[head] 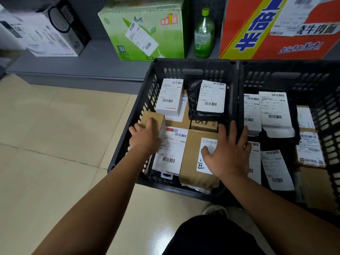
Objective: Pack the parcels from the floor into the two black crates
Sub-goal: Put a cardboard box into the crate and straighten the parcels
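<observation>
Head cam, L hand (145,137) grips small box (149,116), R hand (230,153) flat on brown parcel (191,155)

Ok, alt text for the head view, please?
A person's left hand holds a small cardboard box at the left wall of the left black crate; the right hand lies spread on a brown parcel there. The right black crate beside it also holds labelled parcels.

A small box (148,115) is gripped by the left hand (145,138). A brown parcel (192,155) is touched by the right hand (228,153).
</observation>
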A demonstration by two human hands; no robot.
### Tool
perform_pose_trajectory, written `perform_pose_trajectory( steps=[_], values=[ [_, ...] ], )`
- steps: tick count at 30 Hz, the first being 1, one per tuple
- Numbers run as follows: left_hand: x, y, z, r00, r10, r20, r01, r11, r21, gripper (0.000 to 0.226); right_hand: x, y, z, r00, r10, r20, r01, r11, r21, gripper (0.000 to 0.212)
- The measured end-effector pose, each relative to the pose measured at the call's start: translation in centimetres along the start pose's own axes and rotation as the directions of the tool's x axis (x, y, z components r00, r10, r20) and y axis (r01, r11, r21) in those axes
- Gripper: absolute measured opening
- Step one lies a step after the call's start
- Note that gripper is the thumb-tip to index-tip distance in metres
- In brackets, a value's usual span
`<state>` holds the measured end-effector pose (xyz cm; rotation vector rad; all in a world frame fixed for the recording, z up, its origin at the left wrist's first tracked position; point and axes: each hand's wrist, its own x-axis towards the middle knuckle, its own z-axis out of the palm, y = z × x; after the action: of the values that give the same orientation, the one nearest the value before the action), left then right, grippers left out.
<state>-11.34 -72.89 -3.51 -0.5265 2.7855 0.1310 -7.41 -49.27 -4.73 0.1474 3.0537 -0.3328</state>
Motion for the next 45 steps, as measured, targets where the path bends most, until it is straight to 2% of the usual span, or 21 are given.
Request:
perform_pose_trajectory(
  steps=[3, 6, 8, 13, 24, 35, 38, 41, 45],
  values=[
    [-0.2, 0.4, 0.5, 1.000, 0.008, 0.006, -0.009, 1.000, 0.018, 0.072, 0.0, 0.0, 0.0, 1.000, 0.000, -0.007, 0.000, 1.000, 0.006, 0.088],
    [-0.5, 1.4, 1.2, 0.999, -0.015, -0.038, 0.021, 0.985, 0.173, 0.075, 0.0, 0.0, 0.1, 1.000, 0.000, -0.009, 0.000, 1.000, 0.005, 0.087],
    [-0.2, 1.8, 1.2, 0.999, -0.017, -0.049, 0.027, 0.976, 0.215, 0.073, 0.0, 0.0, 0.1, 1.000, 0.001, -0.010, -0.001, 1.000, 0.001, 0.086],
    [0.8, 1.0, 0.7, 0.998, -0.041, 0.039, 0.036, 0.993, 0.114, 0.079, 0.1, 0.1, 0.1, 1.000, 0.002, 0.005, -0.002, 1.000, -0.010, 0.087],
    [1.3, 0.3, 0.9, 0.986, -0.013, 0.164, -0.016, 0.984, 0.180, 0.085, 0.1, 0.0, 0.2, 1.000, -0.006, 0.000, 0.006, 1.000, -0.019, 0.086],
    [1.4, 0.5, 1.1, 0.987, -0.004, 0.160, -0.018, 0.990, 0.138, 0.077, 0.3, 0.1, 0.4, 1.000, -0.002, 0.004, 0.002, 1.000, 0.001, 0.087],
    [1.3, 0.4, 0.6, 0.982, -0.004, 0.191, -0.017, 0.994, 0.111, 0.073, 0.2, 0.1, 0.2, 1.000, 0.000, 0.015, -0.001, 0.999, 0.045, 0.087],
    [0.8, 0.4, -0.8, 0.960, 0.065, 0.271, -0.075, 0.997, 0.025, 0.061, 0.1, 0.2, -0.6, 0.998, -0.014, 0.057, 0.005, 0.989, 0.149, 0.086],
    [-2.3, 1.2, -3.7, 0.989, 0.059, 0.133, -0.024, 0.969, -0.247, 0.054, -0.5, 2.2, -3.4, 0.986, -0.068, 0.152, -0.013, 0.878, 0.478, 0.087]
  ],
)
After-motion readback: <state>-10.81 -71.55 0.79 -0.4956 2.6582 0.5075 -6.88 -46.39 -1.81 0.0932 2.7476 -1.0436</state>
